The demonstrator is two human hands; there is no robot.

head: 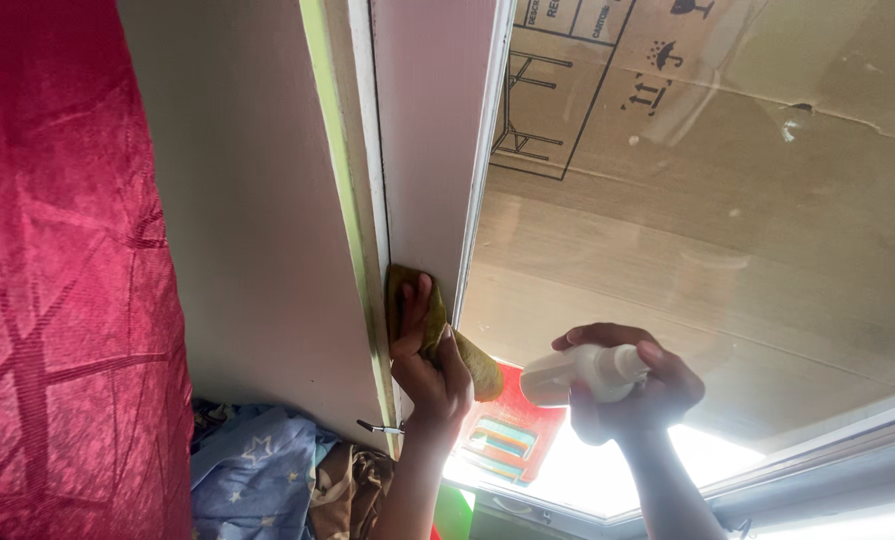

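My left hand [425,358] presses a folded olive-yellow cloth [472,362] against the white window frame [429,150], near its lower part, with fingers spread over the cloth. To its right, my right hand [635,388] grips a white spray bottle [579,372] whose nozzle points left toward the cloth. Both hands are raised in front of a window pane [707,250] that is covered from behind by brown cardboard with black printed symbols.
A red patterned curtain [62,280] hangs at the left. A pale wall [247,220] lies between curtain and frame. Blue star-patterned fabric [257,470] lies below. Bright daylight and a red object [512,420] show at the pane's bottom.
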